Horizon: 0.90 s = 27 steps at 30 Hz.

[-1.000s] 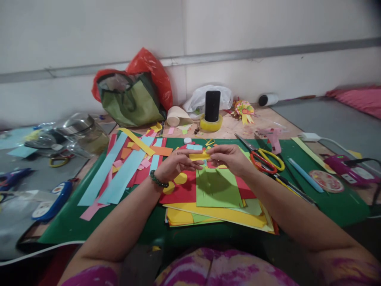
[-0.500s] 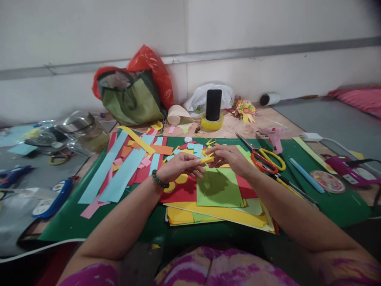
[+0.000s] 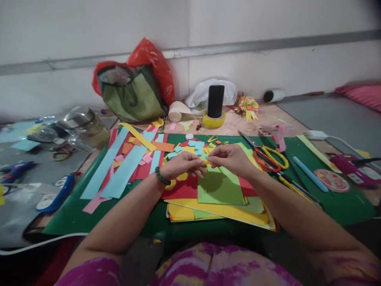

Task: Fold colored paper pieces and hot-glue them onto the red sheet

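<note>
Above the green sheet, my left hand (image 3: 187,163) pinches a small piece of yellow paper (image 3: 205,162) between thumb and fingers. My right hand (image 3: 228,158) closes its fingertips on the other end of that piece, so the two hands meet at it. Much of the paper is hidden by the fingers. Beneath the hands lie a light green paper square (image 3: 220,188) and red paper (image 3: 180,191). Several yellow paper rounds (image 3: 181,183) rest by my left wrist. Small cut pieces in blue, yellow and red (image 3: 196,147) are scattered just behind the hands.
Scissors (image 3: 264,155), a pink glue gun (image 3: 277,135) and a box cutter (image 3: 297,188) lie on the right. Paper strips (image 3: 127,171) cover the left of the green mat (image 3: 68,214). A phone (image 3: 215,101) stands in a tape roll (image 3: 213,120) behind. A glass jar (image 3: 92,127) is at left.
My right hand has come closer to my left, and its fingertips now pinch the yellow paper's end. The view has shifted slightly.
</note>
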{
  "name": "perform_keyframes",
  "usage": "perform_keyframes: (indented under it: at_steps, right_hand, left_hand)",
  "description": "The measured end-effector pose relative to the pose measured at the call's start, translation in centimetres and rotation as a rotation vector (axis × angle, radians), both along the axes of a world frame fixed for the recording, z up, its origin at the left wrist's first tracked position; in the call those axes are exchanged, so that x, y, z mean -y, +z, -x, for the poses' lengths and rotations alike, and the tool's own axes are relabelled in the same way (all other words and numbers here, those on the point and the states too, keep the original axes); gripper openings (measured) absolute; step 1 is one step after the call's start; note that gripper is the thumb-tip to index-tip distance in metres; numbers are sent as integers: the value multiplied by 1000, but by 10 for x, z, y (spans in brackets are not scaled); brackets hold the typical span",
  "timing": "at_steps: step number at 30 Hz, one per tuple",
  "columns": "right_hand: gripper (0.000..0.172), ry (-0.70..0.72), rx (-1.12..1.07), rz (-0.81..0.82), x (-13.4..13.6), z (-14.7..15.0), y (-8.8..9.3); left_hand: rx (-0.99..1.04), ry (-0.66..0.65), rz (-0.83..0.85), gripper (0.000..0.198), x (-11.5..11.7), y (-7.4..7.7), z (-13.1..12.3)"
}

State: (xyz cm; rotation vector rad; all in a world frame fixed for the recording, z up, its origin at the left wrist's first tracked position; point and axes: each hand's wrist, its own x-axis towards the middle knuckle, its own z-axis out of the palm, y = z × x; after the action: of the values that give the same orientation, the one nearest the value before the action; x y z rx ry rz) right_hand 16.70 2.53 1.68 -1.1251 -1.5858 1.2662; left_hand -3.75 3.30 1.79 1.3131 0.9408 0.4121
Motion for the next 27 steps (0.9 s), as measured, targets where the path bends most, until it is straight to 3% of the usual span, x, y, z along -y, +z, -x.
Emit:
perform_keyframes:
  at_steps: [5,11,17,27]
  right_hand:
    - [32,-11,38,15,2,-1,2]
    - [28,-30,86,31,2,-2,3]
    - [24,-9,96,22,3,-3,4]
    - [28,35,85,36,6,-4,8]
  left_hand:
    - [8,-57,56,59,0,1,-1]
    - [-101,12,-160,36,4,3,-7]
    - [-74,-48,29,35,4,5,-5]
    - [32,-66,150,39,0,2,-1]
